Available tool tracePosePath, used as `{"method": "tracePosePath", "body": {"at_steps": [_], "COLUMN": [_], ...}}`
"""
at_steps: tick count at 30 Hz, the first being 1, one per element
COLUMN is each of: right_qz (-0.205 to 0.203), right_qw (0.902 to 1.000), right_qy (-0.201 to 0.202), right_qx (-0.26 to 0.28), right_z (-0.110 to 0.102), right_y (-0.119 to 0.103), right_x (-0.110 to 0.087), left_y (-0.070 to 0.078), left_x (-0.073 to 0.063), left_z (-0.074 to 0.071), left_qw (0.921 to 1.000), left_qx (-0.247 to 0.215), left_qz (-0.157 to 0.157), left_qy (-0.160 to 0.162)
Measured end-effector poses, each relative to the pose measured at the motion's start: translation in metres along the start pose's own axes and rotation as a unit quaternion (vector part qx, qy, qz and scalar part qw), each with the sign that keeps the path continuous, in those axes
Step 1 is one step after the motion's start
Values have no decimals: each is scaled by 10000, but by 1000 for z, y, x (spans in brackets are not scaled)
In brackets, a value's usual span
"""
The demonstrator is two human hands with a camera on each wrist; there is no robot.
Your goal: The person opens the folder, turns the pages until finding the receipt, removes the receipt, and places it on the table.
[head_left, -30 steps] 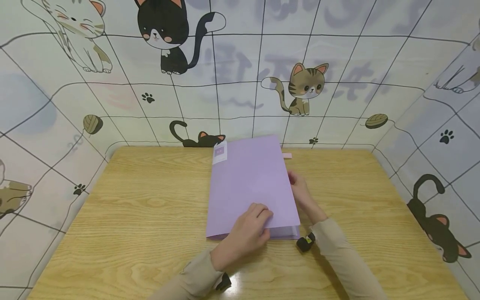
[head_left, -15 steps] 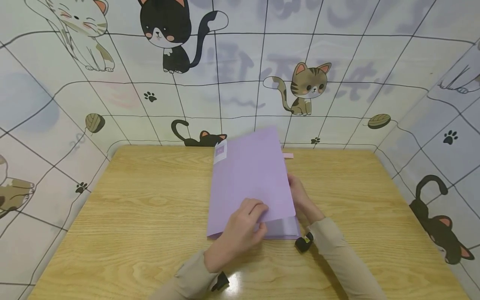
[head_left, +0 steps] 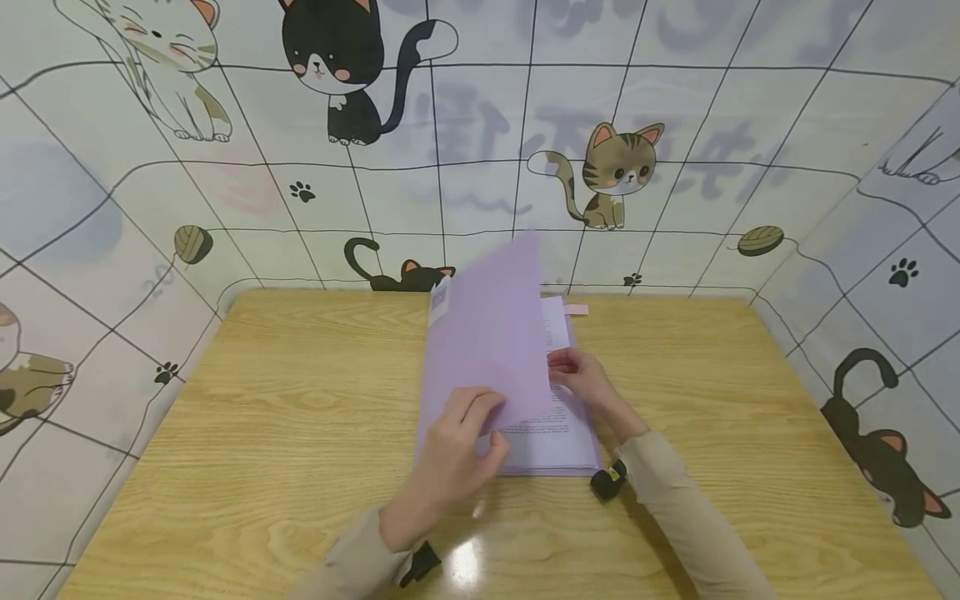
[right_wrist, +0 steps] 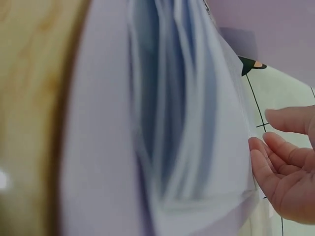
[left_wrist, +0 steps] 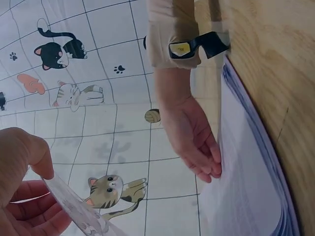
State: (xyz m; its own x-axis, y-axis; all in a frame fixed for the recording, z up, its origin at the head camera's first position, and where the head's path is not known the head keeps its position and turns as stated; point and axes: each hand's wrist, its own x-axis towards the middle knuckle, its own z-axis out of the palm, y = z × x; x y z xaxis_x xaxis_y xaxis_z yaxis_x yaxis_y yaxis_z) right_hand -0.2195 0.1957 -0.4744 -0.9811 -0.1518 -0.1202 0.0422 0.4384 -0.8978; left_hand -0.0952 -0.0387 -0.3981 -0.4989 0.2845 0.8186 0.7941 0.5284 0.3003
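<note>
A lilac folder [head_left: 483,350] was held open near the surface's [head_left: 285,400] back edge.
Its cover [head_left: 510,308] was pinched by the left hand [head_left: 453,454]; printed sheets [head_left: 547,450] were contained inside, beside the loosely spread right hand [head_left: 585,381].

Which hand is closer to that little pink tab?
Right. The right hand is on the near side of the pink tab, at the pages; the left hand is farther, gripping the purple cover.

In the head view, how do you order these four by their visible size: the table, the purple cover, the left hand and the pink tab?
From largest to smallest:
1. Table
2. Purple cover
3. Left hand
4. Pink tab
</note>
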Motion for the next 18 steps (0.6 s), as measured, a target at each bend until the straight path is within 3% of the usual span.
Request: {"method": "tracePosePath", "body": {"at_steps": [10,18], "right_qz": [-143,-442], "right_qw": [9994,9972], "right_qy": [-108,-109], "right_qx": [-284,-601], "right_z": [1,1], "right_y": [4,4], "right_x": [5,5], "left_y": [-6,-18], "left_x": [0,-6], "left_z": [-30,-52], "left_qw": [9973,9946], "left_qx": [-72,-187], "left_qz": [-487,-548], "left_qy": [542,867]}}
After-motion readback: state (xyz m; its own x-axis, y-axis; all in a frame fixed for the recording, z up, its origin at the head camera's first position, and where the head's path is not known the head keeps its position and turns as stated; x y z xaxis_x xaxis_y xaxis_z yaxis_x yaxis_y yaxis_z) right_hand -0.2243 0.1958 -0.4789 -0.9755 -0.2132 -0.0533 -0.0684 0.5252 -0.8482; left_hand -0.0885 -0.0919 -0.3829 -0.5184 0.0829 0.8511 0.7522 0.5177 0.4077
